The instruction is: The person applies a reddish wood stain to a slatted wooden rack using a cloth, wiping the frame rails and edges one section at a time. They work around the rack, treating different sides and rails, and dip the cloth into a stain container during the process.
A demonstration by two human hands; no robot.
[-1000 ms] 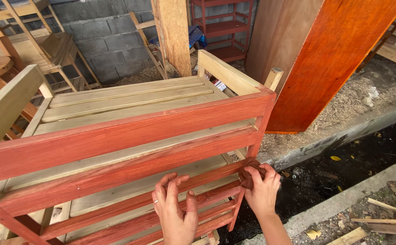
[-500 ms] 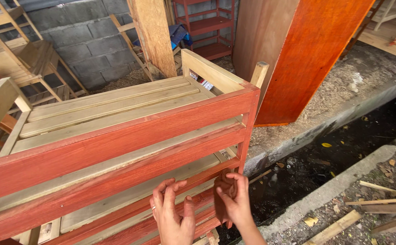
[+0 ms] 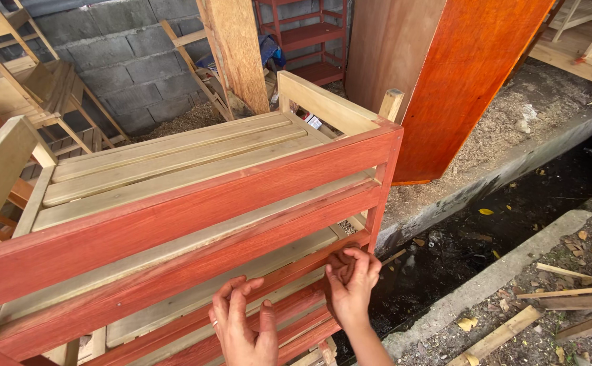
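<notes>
A wooden rack point(image 3: 194, 203) with red-stained rails and pale unstained slats lies tilted in front of me. My left hand point(image 3: 245, 329) rests flat, fingers spread, on a lower red rail near the bottom of the view. My right hand point(image 3: 351, 281) is just beside it, fingers curled against the lower rail close to the rack's right corner post. Whether the right hand pinches something small is hidden by its fingers.
A tall red-stained board point(image 3: 468, 81) leans behind the rack on the right, next to a bare plywood sheet point(image 3: 387, 54). A dark muddy ditch point(image 3: 485, 230) with a concrete kerb runs at right. Unstained wooden frames point(image 3: 18, 88) stand at left before a grey block wall; scrap sticks point(image 3: 567, 298) lie lower right.
My right hand has moved left from the rack's corner post to the lower rail and curled its fingers. The view has shifted right and down a little; the left hand barely moved.
</notes>
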